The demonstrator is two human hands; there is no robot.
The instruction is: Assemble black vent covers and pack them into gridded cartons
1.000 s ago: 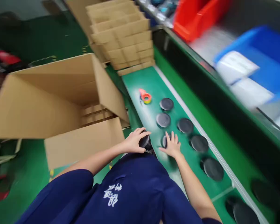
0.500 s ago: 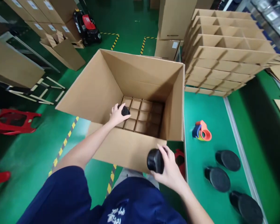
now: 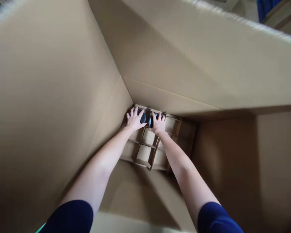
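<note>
Both my hands are deep inside a large cardboard box, at the far left of a cardboard divider grid. My left hand has its fingers curved around a black round piece at the corner compartment. Beside it, my right hand grips a second black round piece at the neighbouring compartment in the same far row. My fingers and the dividers cover much of both pieces, so how deep they sit cannot be made out.
Tall box walls rise on all sides, with the left wall close to my left arm. The box's far rim crosses the top of the view. Blurred cardboard and something blue show beyond it.
My head has leaned in over the box. My right hand has come from outside the near wall down into the grid with its black piece; my left hand has reached the far left corner.
</note>
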